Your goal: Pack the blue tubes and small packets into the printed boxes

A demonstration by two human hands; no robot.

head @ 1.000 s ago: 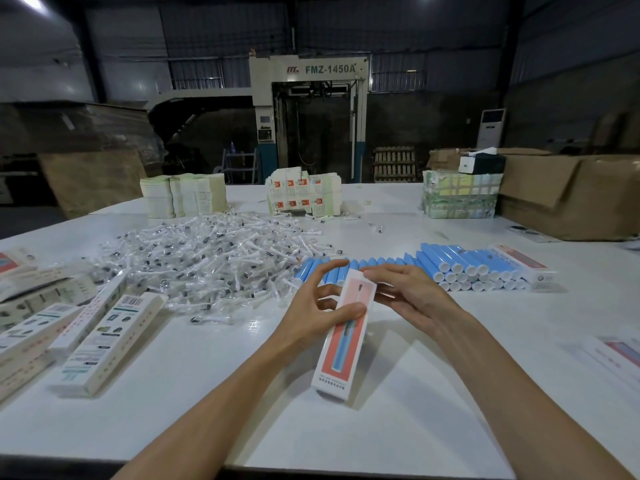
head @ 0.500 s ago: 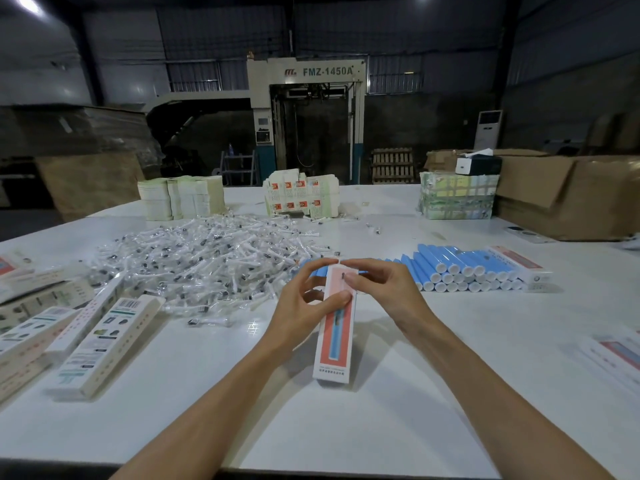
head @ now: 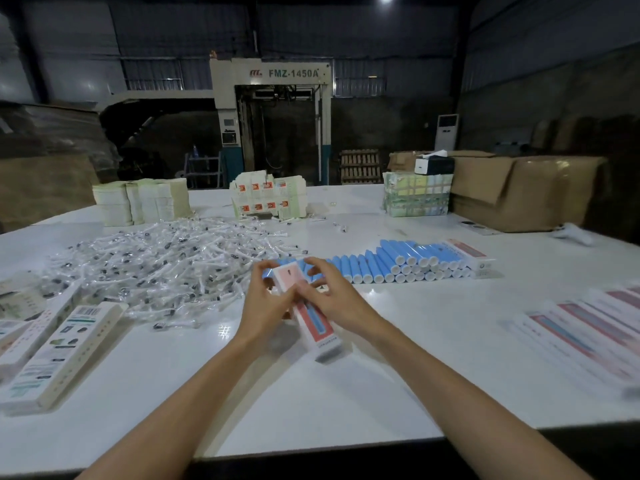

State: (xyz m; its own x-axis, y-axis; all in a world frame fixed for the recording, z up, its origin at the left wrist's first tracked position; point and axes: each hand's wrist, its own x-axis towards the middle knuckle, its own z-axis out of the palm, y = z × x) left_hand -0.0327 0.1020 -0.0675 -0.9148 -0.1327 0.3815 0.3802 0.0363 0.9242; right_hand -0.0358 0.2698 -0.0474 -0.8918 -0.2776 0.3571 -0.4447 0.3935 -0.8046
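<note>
At frame centre the printed box (head: 313,323) is gripped by both hands: the left hand (head: 265,306) is curled round its side and the right hand (head: 332,299) is pinched on its far end. Its long axis is slanted upper-left to lower-right. The blue tubes (head: 391,265) are ranged just to the right, nearer the right hand.

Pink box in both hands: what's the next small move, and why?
Likely work the far end flap: the left hand and right hand both grip the box with fingertips at that end. Blur hides whether it is open.
</note>
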